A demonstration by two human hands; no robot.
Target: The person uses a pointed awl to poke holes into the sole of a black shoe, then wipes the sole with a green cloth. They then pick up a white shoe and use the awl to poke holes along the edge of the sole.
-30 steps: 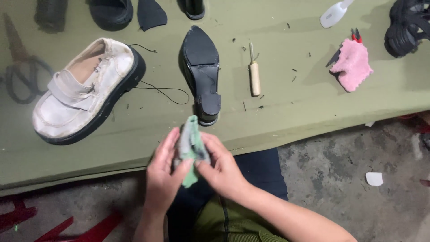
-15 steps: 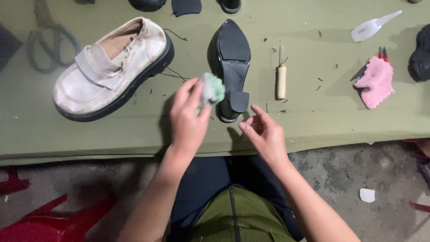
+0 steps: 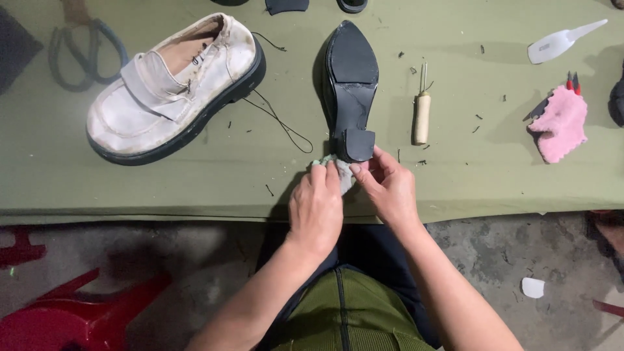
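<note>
Got the black heeled shoe [image 3: 351, 84] lying sole-up on the table [image 3: 130, 188], toe pointing away from me and the heel block right at the near edge, which puts the bit I'm working on within easy reach. My left hand [image 3: 316, 207] is curled over a small pale green cloth [image 3: 338, 170], fingers closed on it and pressing it against the table just beside the heel, touching it. My right hand [image 3: 389, 188] comes in from the other side, fingertips pinched at the heel's lower corner, I'd say to steady it so the shoe doesn't slide. Both wrists are bent down, forearms coming in from my lap to meet at the heel. The white chunky shoe [image 3: 172, 88] sits off to the left with a thread trailing from it, and the wooden-handled awl [image 3: 422, 110] lies just right of the black shoe, pink rag [image 3: 559, 127] farther out.
</note>
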